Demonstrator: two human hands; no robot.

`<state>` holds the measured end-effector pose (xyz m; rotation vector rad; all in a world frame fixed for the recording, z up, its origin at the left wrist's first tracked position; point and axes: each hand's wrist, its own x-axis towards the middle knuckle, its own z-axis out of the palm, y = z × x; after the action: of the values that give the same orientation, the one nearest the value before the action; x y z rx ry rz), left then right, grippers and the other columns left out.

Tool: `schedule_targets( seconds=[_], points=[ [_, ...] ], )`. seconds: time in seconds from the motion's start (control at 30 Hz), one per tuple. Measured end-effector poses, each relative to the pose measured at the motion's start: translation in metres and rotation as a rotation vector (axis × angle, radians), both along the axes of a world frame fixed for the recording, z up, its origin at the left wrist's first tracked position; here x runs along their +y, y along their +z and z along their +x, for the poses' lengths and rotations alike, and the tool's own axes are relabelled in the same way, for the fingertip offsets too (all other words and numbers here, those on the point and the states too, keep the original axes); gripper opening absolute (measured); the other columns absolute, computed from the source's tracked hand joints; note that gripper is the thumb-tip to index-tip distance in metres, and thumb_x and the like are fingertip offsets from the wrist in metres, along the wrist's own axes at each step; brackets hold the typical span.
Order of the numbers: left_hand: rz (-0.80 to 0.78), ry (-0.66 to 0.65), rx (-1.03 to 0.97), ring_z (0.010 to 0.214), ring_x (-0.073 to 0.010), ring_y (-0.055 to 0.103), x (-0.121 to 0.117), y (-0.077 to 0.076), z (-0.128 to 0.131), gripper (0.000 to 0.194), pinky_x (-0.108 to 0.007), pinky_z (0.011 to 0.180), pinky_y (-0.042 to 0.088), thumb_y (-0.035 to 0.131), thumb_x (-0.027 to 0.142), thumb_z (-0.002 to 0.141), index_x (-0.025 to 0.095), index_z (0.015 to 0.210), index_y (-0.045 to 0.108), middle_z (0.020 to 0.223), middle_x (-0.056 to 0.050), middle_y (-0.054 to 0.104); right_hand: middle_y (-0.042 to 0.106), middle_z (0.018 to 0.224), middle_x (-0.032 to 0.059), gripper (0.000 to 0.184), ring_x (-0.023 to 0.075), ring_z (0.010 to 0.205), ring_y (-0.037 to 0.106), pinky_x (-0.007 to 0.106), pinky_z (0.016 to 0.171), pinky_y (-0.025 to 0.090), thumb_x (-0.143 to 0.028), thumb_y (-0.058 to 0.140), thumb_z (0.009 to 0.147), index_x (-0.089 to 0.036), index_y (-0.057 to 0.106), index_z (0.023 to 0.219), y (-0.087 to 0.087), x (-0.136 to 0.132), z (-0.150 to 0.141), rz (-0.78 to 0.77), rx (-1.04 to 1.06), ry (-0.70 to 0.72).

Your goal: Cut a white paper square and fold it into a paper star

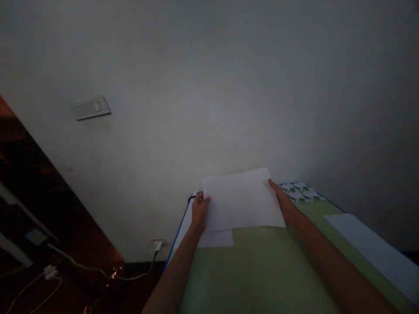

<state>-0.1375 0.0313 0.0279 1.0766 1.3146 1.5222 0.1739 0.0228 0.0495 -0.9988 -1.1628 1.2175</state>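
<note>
A blank white sheet of paper (244,200) is held up between my two hands, above the far part of a green-topped table (262,270). My left hand (199,211) grips its left edge, thumb on the near face. On the right edge, my right hand (281,200) holds it with the thumb along the side; its other fingers are hidden behind the paper. Below and left of the held sheet lies more white paper (218,239), partly covered by it. Whether the held paper is one sheet or more, I cannot tell.
Folded white paper pieces (301,192) lie in rows at the table's far right corner. Another white sheet (376,248) rests along the right edge. A wall (209,87) stands behind the table, with a switch plate (91,108). A plugged-in cable (108,275) runs at left.
</note>
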Motion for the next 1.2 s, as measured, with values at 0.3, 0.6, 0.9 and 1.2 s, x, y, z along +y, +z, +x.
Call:
schedule_targets(
  seconds=[0.3, 0.6, 0.9, 1.2],
  points=[
    [-0.063, -0.117, -0.043, 0.102, -0.0232, 0.073, -0.008, 0.005, 0.008, 0.034, -0.043, 0.087, 0.063, 0.070, 0.036, 0.102, 0.016, 0.129, 0.067, 0.124, -0.010, 0.072, 0.081, 0.127, 0.0065, 0.041, 0.0352, 0.123, 0.072, 0.051, 0.109, 0.055, -0.031, 0.075, 0.078, -0.030, 0.079, 0.118, -0.016, 0.012, -0.005, 0.258, -0.254, -0.054],
    [-0.131, -0.260, -0.067, 0.087, -0.0270, 0.077, -0.018, 0.006, 0.012, 0.046, -0.037, 0.077, 0.061, 0.085, 0.025, 0.080, 0.019, 0.123, 0.070, 0.106, -0.012, 0.081, 0.077, 0.132, 0.0063, 0.035, 0.0306, 0.129, 0.067, 0.053, 0.123, 0.040, -0.027, 0.067, 0.086, -0.031, 0.082, 0.118, -0.022, 0.013, -0.003, 0.499, -0.449, -0.001],
    [-0.240, -0.221, -0.024, 0.109, -0.0256, 0.071, -0.009, 0.004, 0.008, 0.037, -0.046, 0.091, 0.063, 0.069, 0.036, 0.102, 0.017, 0.134, 0.065, 0.132, -0.012, 0.068, 0.076, 0.117, 0.0071, 0.014, 0.0247, 0.112, 0.071, 0.050, 0.103, 0.056, -0.031, 0.074, 0.098, -0.018, 0.075, 0.104, -0.036, 0.027, 0.013, 0.486, -0.556, -0.058],
    [-0.307, -0.294, -0.075, 0.111, -0.0264, 0.071, -0.015, 0.004, 0.010, 0.039, -0.047, 0.093, 0.063, 0.069, 0.037, 0.102, 0.017, 0.136, 0.064, 0.134, -0.012, 0.068, 0.076, 0.116, 0.0068, 0.018, 0.0233, 0.109, 0.071, 0.048, 0.101, 0.057, -0.035, 0.071, 0.102, -0.018, 0.074, 0.105, -0.031, 0.027, 0.019, 0.568, -0.646, -0.124]
  ],
)
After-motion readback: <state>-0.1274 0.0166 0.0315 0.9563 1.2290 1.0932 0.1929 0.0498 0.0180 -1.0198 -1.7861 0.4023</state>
